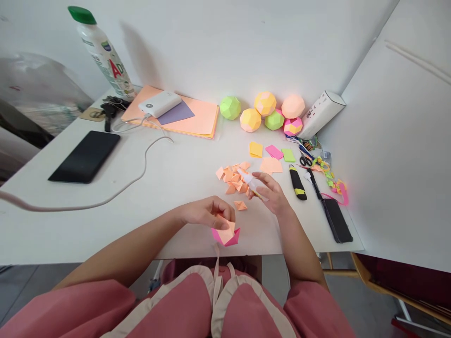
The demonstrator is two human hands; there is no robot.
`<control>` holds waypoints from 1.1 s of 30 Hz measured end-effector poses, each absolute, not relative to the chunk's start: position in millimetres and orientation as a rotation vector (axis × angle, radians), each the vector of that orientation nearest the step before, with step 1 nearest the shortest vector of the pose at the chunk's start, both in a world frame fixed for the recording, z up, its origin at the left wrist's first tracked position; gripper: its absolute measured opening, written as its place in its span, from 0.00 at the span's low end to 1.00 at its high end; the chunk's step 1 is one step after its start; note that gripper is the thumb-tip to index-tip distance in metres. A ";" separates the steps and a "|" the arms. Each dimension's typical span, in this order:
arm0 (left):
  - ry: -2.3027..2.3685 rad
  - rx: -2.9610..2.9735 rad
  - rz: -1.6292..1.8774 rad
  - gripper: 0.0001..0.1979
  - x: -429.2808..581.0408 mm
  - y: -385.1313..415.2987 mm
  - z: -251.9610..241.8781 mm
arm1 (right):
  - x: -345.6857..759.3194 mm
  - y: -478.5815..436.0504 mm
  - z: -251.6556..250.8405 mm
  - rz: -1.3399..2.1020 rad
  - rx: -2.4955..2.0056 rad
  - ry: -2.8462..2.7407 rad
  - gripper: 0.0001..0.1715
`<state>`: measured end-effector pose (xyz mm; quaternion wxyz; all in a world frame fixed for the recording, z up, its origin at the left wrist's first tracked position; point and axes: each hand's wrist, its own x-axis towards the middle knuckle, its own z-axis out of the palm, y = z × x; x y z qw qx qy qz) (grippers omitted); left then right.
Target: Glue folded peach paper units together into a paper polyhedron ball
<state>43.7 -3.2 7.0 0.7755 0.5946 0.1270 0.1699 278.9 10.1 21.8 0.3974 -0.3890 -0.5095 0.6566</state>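
Observation:
Near the table's front edge, my left hand (209,213) pinches a folded paper piece (226,234) in peach and pink, its fingers closed over the top. My right hand (271,192) is wrapped round a small white glue bottle (254,184), tilted with its nozzle toward the upper left. Just beyond that nozzle lies a pile of folded peach paper units (230,176). One loose peach unit (240,205) rests between my two hands. How the peach and pink parts join is partly hidden by my left fingers.
Several paper balls (265,103) line the wall. Small paper stacks (256,149) lie before them. A utility knife (298,182), scissors (306,161) and a black case (336,219) are at right. A tablet (85,157), power bank (160,103) with cable and tall bottle (105,54) are at left.

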 end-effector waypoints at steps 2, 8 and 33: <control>0.252 1.306 0.338 0.13 41.9 -2.1 7.3 | 283.2 7.2 27.9 1.824 -0.985 -1.432 0.23; 0.270 1.333 0.347 0.13 38.3 1.2 3.7 | 290.9 6.6 34.0 1.819 -1.131 -1.676 0.19; 0.466 1.405 0.337 0.10 38.3 5.0 3.3 | 282.8 11.3 27.9 1.792 -1.252 -1.533 0.19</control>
